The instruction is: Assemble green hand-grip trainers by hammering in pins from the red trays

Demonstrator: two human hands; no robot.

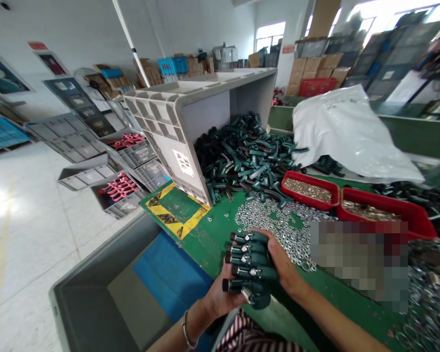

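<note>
Both my hands hold one stack of several dark green handle parts (pixel 250 266) with metal studs at their ends, just above the near edge of the green table (pixel 212 234). My left hand (pixel 220 296) cups the stack from below and the left. My right hand (pixel 280 264) clasps it from the right, fingers curled over the top. A spread of small silver washers (pixel 275 220) lies on the table just beyond the stack. Farther back, a big pile of the same green parts (pixel 249 156) spills from a grey crate (pixel 183 122) tipped on its side.
Two red trays (pixel 310 190) (pixel 385 210) with small metal pieces sit right of the washers. A white plastic bag (pixel 348 132) lies behind them. An open grey bin (pixel 106 288) stands below the table's near-left corner. Grey crates with pink parts (pixel 121 188) sit on the floor at left.
</note>
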